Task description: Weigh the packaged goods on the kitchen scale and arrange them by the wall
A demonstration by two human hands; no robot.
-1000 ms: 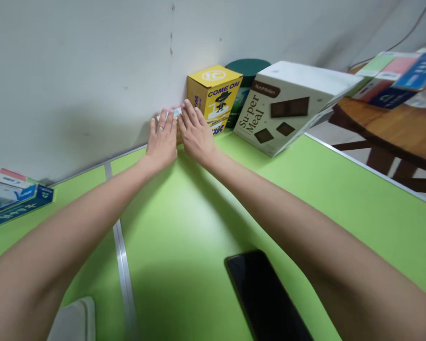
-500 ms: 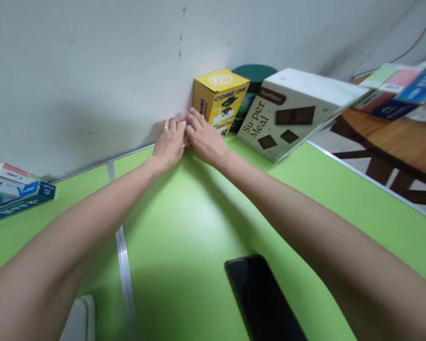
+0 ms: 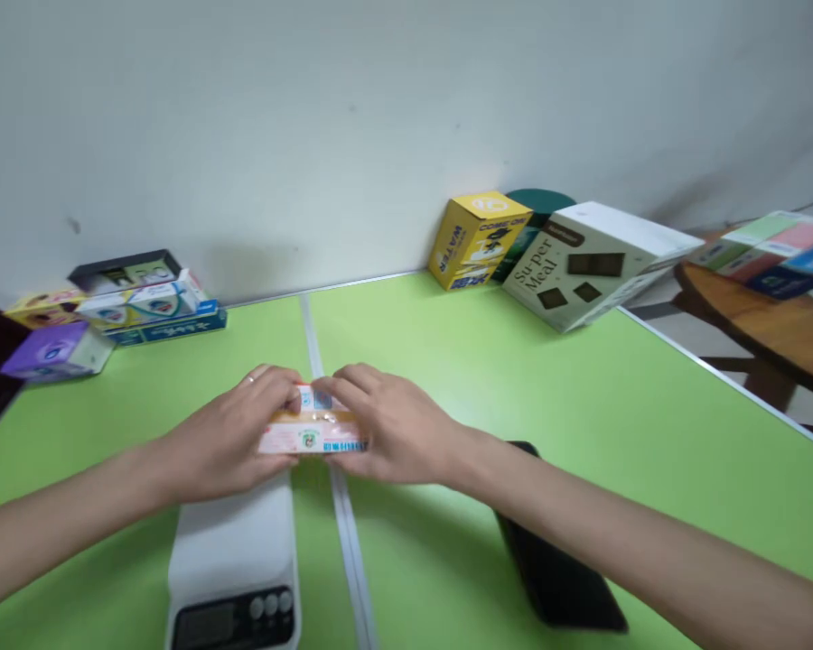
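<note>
A small pink and white box (image 3: 312,437) is held between both hands above the green table (image 3: 420,343). My left hand (image 3: 240,433) grips its left end, a ring on one finger. At the other end my right hand (image 3: 393,424) has its fingers over the top and the thumb below. Just below and left of the box lies a white kitchen scale (image 3: 234,542) with a dark display and round buttons. A black phone (image 3: 562,578) lies partly under my right forearm.
Several packaged boxes (image 3: 149,302) are stacked at the back left, with a purple box (image 3: 58,352) beside them. At the back right are a yellow box (image 3: 481,239), a green round container (image 3: 542,199) and a white Su-per Meal box (image 3: 583,271).
Both hands have come back from the wall beside the yellow box, bringing the pink and white box near the scale. The view has shifted left, showing more of the scale and the left boxes.
</note>
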